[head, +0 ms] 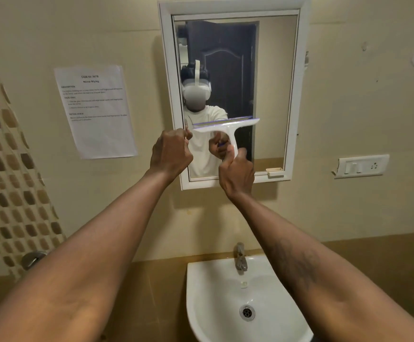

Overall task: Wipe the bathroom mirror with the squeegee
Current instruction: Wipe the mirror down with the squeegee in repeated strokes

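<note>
- Mosaic tiles (3,169): brown and cream strip, far-left wall.
- Paper notice (94,109): stuck to the cream wall, left of the mirror.
- Your left hand (171,151): fingers curled, at the mirror's left frame. Whether it holds anything cannot be told.
- Squeegee (225,128): white plastic T with a purple-edged blade, slightly tilted, apparently against the lower glass. Probably light and stiff, with a soft blade lip. Hold it low on the stem.
- Your right hand (236,174): wrapped round the squeegee's handle.
- Mirror (275,82): white-framed, wall-mounted. The glass is smooth and likely fragile, so press evenly.
- Switch plate (361,166): right wall.
- Sink (201,267) and tap (240,260): below the mirror.
</note>
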A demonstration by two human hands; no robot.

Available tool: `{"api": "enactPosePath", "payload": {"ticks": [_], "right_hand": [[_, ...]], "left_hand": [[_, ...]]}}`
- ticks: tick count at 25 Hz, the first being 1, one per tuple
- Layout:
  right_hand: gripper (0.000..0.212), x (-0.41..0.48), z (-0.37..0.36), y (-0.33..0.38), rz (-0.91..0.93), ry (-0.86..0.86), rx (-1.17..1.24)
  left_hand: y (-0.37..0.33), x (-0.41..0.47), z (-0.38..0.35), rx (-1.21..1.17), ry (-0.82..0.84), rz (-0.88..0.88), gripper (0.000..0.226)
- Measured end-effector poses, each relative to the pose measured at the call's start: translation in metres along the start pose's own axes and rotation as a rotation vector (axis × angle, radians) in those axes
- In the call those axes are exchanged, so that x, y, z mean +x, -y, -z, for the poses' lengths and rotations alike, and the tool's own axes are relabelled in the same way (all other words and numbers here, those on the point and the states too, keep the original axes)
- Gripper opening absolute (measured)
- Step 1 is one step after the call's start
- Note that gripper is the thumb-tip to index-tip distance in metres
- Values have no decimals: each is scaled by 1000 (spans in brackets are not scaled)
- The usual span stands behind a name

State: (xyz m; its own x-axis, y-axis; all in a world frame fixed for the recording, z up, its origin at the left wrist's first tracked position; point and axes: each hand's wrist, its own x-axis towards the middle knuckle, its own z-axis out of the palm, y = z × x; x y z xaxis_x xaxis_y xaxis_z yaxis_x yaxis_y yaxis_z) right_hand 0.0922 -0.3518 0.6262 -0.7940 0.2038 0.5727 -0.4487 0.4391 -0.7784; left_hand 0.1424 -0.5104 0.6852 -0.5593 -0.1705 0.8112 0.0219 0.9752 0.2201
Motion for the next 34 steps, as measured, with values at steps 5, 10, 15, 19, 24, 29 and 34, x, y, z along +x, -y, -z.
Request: {"api": "enactPosePath", "payload": {"ticks": [5, 10, 15, 19, 24, 29, 34], "right_hand": [[39, 54, 10, 28, 100, -92, 17], [40, 96, 12, 45, 121, -137, 28], [40, 130, 5, 76, 174, -177, 102], [41, 152, 5, 98, 222, -211, 147], [40, 172, 7, 106, 242, -200, 93], [41, 166, 1, 86, 251, -178, -35], [47, 142, -4, 60, 215, -128, -25]], "left_hand": [[-20, 41, 5, 5, -69, -74, 19], [-28, 74, 0, 34, -111, -69, 28], [-24, 95, -4, 25, -120, -54, 20], [-23, 108, -2, 52, -145, -66, 23], [-21, 116, 3, 55, -178, -128, 32], [-19, 118, -3, 61, -166, -108, 31], [-23, 102, -13, 43, -129, -80, 30]]}}
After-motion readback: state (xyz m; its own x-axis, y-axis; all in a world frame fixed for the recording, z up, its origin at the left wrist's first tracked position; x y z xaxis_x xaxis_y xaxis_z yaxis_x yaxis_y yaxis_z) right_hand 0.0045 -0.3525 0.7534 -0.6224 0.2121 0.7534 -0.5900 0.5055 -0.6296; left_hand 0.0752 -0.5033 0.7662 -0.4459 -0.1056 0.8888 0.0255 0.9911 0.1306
